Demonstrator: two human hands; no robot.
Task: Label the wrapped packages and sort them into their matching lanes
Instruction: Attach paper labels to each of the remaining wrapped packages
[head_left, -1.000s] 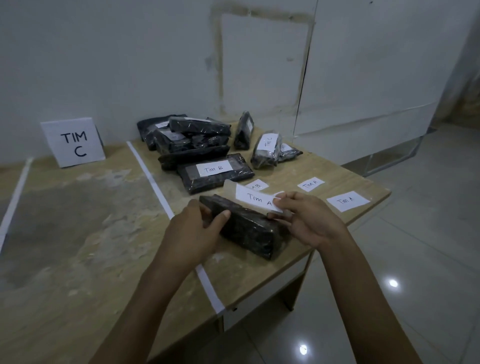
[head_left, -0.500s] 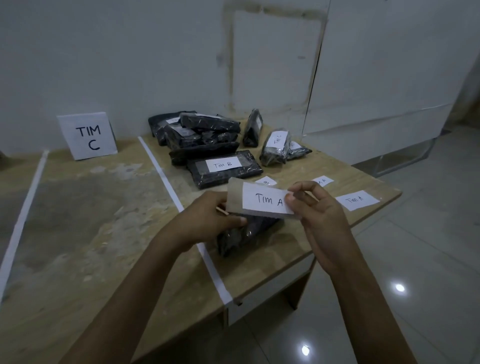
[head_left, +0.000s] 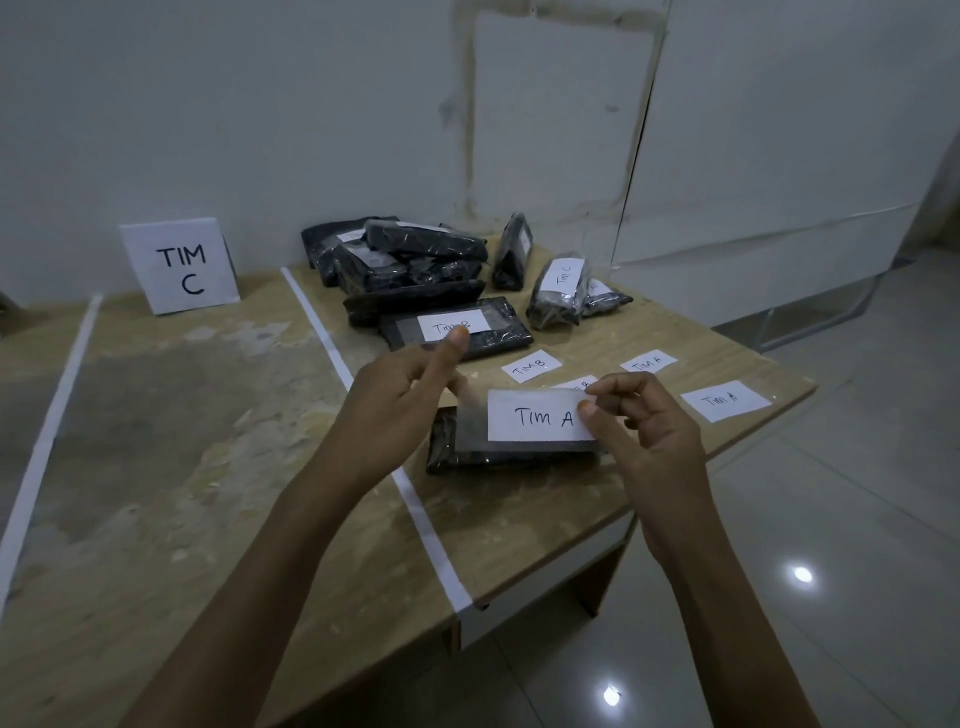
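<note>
A white "TIM A" label (head_left: 537, 415) on a strip of clear tape is stretched between my hands, just above a black wrapped package (head_left: 467, 453) lying flat near the table's front edge. My right hand (head_left: 639, 431) pinches the label's right end. My left hand (head_left: 400, 400) pinches the tape's left end, thumb raised. Behind them lies a package labelled "TIM B" (head_left: 457, 328), and a pile of black packages (head_left: 400, 262) sits farther back. Loose labels lie on the table: "TIM B" (head_left: 531, 366), "TIM A" (head_left: 648, 362) and another "TIM A" (head_left: 724, 400).
A "TIM C" sign (head_left: 179, 266) leans against the wall at the back left. White tape lines (head_left: 363, 410) divide the wooden table (head_left: 208, 467) into lanes. A package marked "TIM C" (head_left: 558, 291) stands at the back right. Tiled floor lies to the right.
The package went from tilted under my left hand to lying flat on the table. My left hand let go of it and took the tape's left end; the label now hangs level over it.
</note>
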